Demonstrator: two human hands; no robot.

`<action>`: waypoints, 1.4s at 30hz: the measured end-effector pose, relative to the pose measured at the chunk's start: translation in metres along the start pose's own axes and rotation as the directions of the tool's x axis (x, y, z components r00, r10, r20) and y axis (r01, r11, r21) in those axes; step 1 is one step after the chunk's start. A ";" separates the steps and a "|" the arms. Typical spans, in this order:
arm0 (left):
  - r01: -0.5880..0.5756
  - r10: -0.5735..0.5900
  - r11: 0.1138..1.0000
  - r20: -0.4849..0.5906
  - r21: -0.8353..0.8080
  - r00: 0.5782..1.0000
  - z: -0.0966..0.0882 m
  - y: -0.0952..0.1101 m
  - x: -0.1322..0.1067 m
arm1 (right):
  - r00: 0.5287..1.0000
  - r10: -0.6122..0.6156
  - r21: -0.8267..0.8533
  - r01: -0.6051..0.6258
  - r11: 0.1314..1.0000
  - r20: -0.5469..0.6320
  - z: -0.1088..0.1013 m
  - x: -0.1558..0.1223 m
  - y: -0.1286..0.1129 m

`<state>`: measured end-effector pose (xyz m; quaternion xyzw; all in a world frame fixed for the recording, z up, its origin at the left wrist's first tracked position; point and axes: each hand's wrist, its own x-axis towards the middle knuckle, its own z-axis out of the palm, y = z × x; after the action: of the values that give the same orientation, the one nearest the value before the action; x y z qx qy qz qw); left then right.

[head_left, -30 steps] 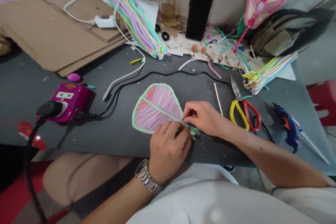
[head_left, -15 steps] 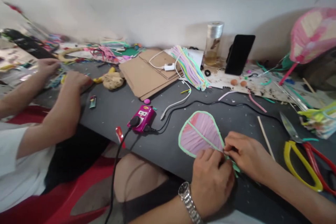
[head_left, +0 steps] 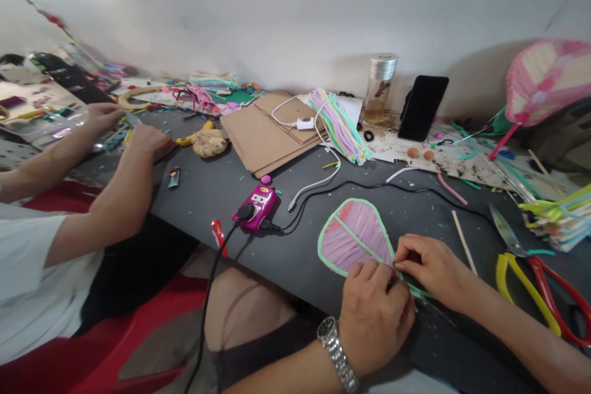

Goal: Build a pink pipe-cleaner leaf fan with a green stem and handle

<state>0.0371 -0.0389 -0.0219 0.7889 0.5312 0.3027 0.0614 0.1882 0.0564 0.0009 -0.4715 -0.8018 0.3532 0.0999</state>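
Observation:
A leaf-shaped piece (head_left: pixel 357 237) of purple and pink strips, with a mint-green fuzzy border and midrib, lies on the dark table. My left hand (head_left: pixel 376 314), with a metal watch (head_left: pixel 336 351) on its wrist, is closed over the piece's lower right end. Beside it, touching the same end, my right hand (head_left: pixel 431 268) pinches with thumb and forefinger near the green edge. Green strands (head_left: pixel 418 290) stick out beneath the hands. What exactly lies between the fingertips is mostly hidden.
Scissors (head_left: pixel 526 258) with yellow and red handles lie at right, near a thin stick (head_left: pixel 464 240). Behind are a black cable (head_left: pixel 369 183), pipe cleaners (head_left: pixel 339 126), a phone (head_left: pixel 422 108), a bottle (head_left: pixel 381 89) and cardboard (head_left: pixel 263 135). A purple power socket (head_left: pixel 256 209) and a co-worker's arms (head_left: pixel 124 184) are left.
The camera view has shifted slightly, so the scene sits a little lower and to the right. Both hands stay at the leaf's lower end; the green strands show more under my right hand.

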 end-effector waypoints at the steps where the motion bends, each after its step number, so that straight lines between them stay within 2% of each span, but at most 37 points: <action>1: -0.001 0.001 1.000 -0.004 0.002 1.000 0.000 0.000 0.000 | 1.000 0.023 0.001 -0.023 1.000 0.002 0.000 0.001 -0.001; 8: 0.008 -0.008 1.000 0.002 0.000 1.000 0.001 -0.001 -0.001 | 0.985 0.170 -0.131 -0.168 0.977 0.009 0.002 0.006 -0.013; 12: 0.000 0.000 1.000 0.003 -0.005 1.000 -0.002 -0.002 0.000 | 0.992 0.124 -0.176 -0.123 0.977 -0.002 -0.001 0.009 -0.018; 14: -0.001 0.002 1.000 0.023 -0.020 1.000 -0.003 -0.003 0.000 | 0.995 0.097 -0.121 -0.092 0.988 0.032 -0.006 0.012 -0.016; 18: -0.014 0.015 0.999 0.039 -0.035 0.999 -0.004 -0.004 0.001 | 0.988 0.081 0.150 -0.101 0.983 0.135 -0.016 0.014 -0.006; 21: -0.024 0.025 0.999 0.034 -0.032 0.999 -0.005 -0.004 0.001 | 0.992 0.044 0.216 -0.069 0.974 0.123 -0.019 0.013 -0.001; 28: -0.022 0.023 1.000 0.030 -0.022 0.999 -0.003 -0.005 0.000 | 0.999 0.019 0.048 -0.020 0.999 0.039 -0.010 0.008 -0.005; 35: -0.031 0.031 0.999 0.009 -0.030 0.999 -0.005 -0.005 0.002 | 0.996 0.087 -0.122 -0.083 0.989 0.031 -0.008 0.012 -0.019; 37: -0.029 0.030 0.999 0.009 -0.035 1.000 -0.005 -0.004 0.002 | 0.993 0.078 -0.050 -0.074 0.996 0.088 -0.013 0.016 -0.015; 40: -0.021 0.022 0.999 0.026 -0.040 0.999 -0.005 -0.004 0.002 | 0.981 0.050 0.168 -0.082 0.982 0.186 -0.024 0.019 -0.006; 42: -0.019 0.021 0.999 0.036 -0.046 0.999 -0.005 -0.004 0.002 | 0.980 0.047 0.246 -0.094 0.965 0.192 -0.029 0.020 0.001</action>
<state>0.0312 -0.0367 -0.0186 0.7979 0.5151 0.3010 0.0862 0.1923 0.0868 0.0181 -0.4485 -0.7385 0.4983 0.0722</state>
